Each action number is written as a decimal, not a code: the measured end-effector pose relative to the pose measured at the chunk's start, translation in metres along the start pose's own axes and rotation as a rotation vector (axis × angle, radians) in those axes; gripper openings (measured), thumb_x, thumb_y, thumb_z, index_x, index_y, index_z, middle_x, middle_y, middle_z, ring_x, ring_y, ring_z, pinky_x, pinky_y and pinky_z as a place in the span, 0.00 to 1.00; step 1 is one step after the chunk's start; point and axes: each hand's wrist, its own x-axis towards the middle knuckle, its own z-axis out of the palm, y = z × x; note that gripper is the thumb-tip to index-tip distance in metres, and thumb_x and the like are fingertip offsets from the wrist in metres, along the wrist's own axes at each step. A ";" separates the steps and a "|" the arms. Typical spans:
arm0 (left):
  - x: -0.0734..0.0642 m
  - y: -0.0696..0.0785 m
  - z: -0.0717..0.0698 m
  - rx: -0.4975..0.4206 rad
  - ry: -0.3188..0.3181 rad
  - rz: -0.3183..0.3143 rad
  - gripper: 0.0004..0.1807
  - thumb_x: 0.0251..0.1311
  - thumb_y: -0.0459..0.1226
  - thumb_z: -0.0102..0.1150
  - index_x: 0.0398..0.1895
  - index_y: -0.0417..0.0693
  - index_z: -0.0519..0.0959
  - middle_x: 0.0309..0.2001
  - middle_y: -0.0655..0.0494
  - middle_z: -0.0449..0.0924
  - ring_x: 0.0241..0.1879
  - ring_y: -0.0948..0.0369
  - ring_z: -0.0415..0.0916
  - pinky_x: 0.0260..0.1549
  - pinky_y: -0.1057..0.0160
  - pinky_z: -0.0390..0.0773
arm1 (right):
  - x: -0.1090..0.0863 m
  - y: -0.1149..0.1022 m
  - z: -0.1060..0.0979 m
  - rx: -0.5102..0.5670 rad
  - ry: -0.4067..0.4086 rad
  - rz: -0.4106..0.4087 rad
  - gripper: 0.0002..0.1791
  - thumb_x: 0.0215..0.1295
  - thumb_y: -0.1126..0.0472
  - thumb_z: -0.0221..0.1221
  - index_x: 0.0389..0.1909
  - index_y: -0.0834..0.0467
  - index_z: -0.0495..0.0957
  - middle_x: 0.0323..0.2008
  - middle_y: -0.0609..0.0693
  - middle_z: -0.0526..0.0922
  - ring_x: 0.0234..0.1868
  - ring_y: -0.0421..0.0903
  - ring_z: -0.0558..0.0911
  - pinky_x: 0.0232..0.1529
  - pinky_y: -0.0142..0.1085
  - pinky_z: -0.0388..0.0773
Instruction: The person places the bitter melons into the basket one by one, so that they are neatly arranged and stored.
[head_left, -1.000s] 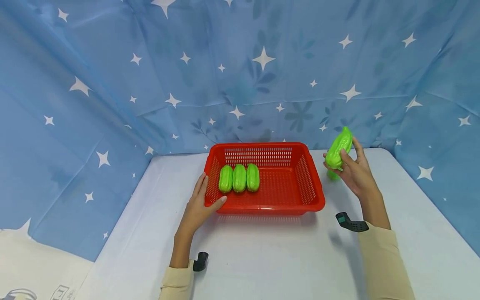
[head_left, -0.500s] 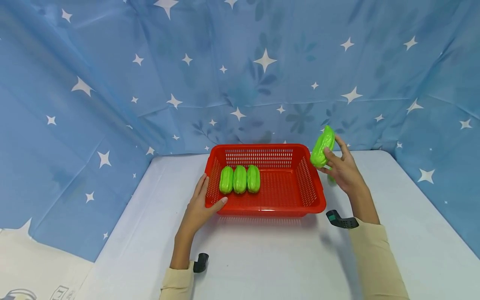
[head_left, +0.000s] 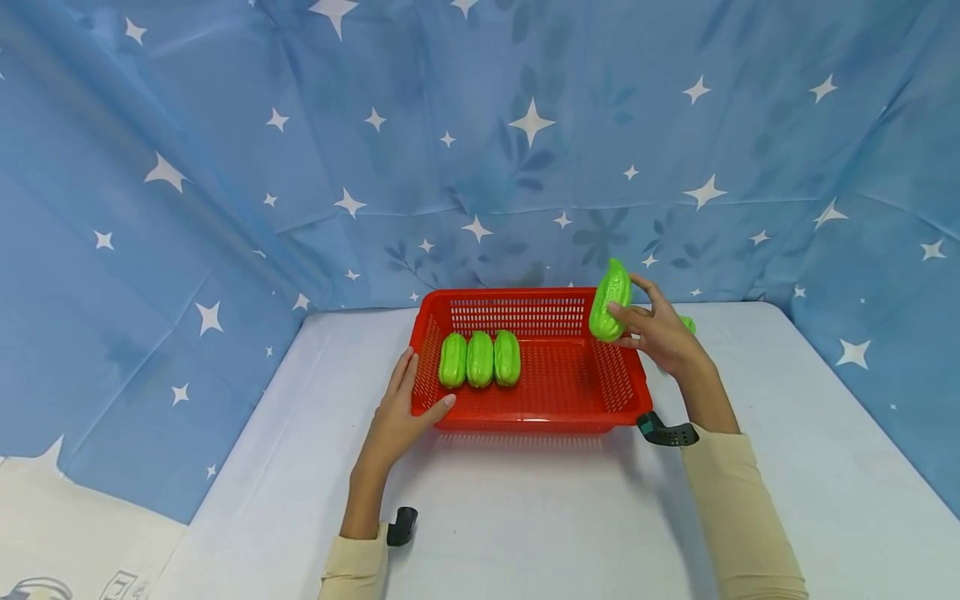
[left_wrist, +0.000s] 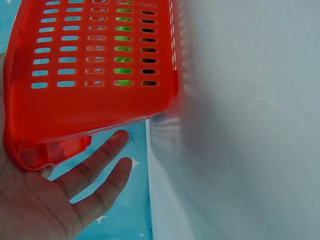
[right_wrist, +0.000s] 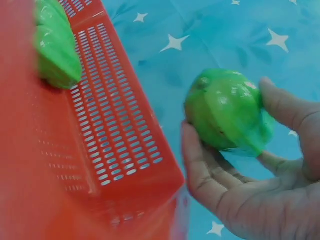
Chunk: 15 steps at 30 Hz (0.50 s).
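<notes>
My right hand (head_left: 660, 333) holds a bright green, lengthwise-ridged fruit or vegetable (head_left: 611, 304) with a pointed tip, between thumb and fingers. It hangs tip up over the right end of a red plastic basket (head_left: 525, 417). In the right wrist view, the green piece (right_wrist: 225, 107) appears beside the perforated basket wall (right_wrist: 117, 110). My left hand (head_left: 397, 417) rests at the basket's left front corner, thumb over the rim and fingers along the outside. The left wrist view shows these fingers (left_wrist: 102, 192) nearly straight. Three similar green pieces (head_left: 480, 358) lie side by side in the basket's left half.
Another green piece (head_left: 687, 324) is partly hidden behind my right hand. A white cloth covers the table (head_left: 510, 517). Behind it hangs a blue curtain (head_left: 450, 167) with white stars, close to the basket's back rim.
My right hand has moved left with the green ridged piece, from beside the basket to over its right end. My left hand and the basket stay where they were.
</notes>
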 end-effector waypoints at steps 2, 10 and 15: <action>0.000 0.000 0.000 -0.002 -0.001 -0.002 0.56 0.52 0.69 0.57 0.79 0.61 0.45 0.78 0.74 0.37 0.76 0.49 0.50 0.64 0.35 0.64 | 0.001 -0.003 0.001 -0.034 -0.020 0.016 0.44 0.72 0.55 0.55 0.77 0.46 0.36 0.57 0.56 0.69 0.44 0.38 0.84 0.46 0.39 0.84; 0.000 -0.002 0.002 -0.001 0.003 0.006 0.56 0.52 0.69 0.57 0.79 0.60 0.45 0.78 0.72 0.37 0.76 0.50 0.49 0.65 0.36 0.64 | 0.007 -0.017 0.011 -0.150 -0.101 0.083 0.47 0.71 0.51 0.57 0.77 0.47 0.35 0.65 0.70 0.62 0.44 0.42 0.84 0.49 0.48 0.83; 0.000 -0.002 0.002 0.006 0.007 0.008 0.56 0.52 0.70 0.57 0.79 0.60 0.45 0.78 0.72 0.37 0.76 0.50 0.49 0.64 0.36 0.65 | 0.017 -0.023 0.019 -0.193 -0.176 0.138 0.46 0.71 0.51 0.57 0.77 0.49 0.36 0.64 0.68 0.62 0.48 0.47 0.82 0.53 0.53 0.80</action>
